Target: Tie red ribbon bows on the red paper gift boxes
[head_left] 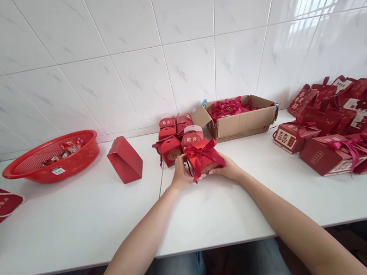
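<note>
Red bow-tied box (203,156) is being held between my left hand (181,174) and right hand (229,167); I am gripping its opposite sides, positioning it in front of clustered boxes (171,149) on the white table (214,214)

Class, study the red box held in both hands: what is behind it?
Behind the held red box stands a cluster of small red boxes, some marked with pale characters. The held box and its bow partly cover the nearest; those parts cannot be seen.
</note>
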A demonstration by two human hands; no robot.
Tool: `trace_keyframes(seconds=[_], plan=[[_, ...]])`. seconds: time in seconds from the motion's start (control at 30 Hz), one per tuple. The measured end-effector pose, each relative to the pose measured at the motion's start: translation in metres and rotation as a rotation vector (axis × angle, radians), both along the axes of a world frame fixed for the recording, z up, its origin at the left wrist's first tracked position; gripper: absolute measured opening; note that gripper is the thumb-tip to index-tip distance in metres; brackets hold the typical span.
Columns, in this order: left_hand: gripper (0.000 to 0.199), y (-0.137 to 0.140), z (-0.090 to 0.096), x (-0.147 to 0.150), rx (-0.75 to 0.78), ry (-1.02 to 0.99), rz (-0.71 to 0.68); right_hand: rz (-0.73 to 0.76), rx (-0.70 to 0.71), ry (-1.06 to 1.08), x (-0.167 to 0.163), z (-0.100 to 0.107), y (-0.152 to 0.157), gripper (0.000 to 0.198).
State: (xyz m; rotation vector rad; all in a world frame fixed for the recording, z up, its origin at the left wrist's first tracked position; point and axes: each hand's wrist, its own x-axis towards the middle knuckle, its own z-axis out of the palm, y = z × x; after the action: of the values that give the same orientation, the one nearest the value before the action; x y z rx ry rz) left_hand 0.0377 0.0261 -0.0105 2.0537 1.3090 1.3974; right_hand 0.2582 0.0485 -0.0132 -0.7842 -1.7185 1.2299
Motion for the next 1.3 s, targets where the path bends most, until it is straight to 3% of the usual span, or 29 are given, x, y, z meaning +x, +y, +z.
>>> trace_keyframes(seconds=[0.27, 0.53, 0.9, 1.1, 1.3], plan=[[0.085, -0.003, 0.003, -0.001, -0.053, -0.039, -0.019, 0.163, -0.164, 0.142, 0.009, 0.010, 0.000, 0.061], [0.083, -0.008, 0.002, -0.003, -0.105, -0.050, -0.149, 0.397, -0.196, 0.187, 0.018, 0.015, -0.001, 0.101], [0.089, -0.016, 0.006, -0.001, -0.152, -0.009, -0.199, 0.253, -0.152, 0.147, 0.007, 0.008, -0.028, 0.099], [0.086, -0.018, 0.011, 0.003, -0.128, 0.006, -0.244, 0.060, -0.113, 0.115, 0.009, -0.002, -0.035, 0.100], [0.095, -0.012, 0.003, 0.015, -0.108, 0.097, -0.145, -0.136, -0.080, 0.077, 0.012, -0.006, -0.046, 0.070]])
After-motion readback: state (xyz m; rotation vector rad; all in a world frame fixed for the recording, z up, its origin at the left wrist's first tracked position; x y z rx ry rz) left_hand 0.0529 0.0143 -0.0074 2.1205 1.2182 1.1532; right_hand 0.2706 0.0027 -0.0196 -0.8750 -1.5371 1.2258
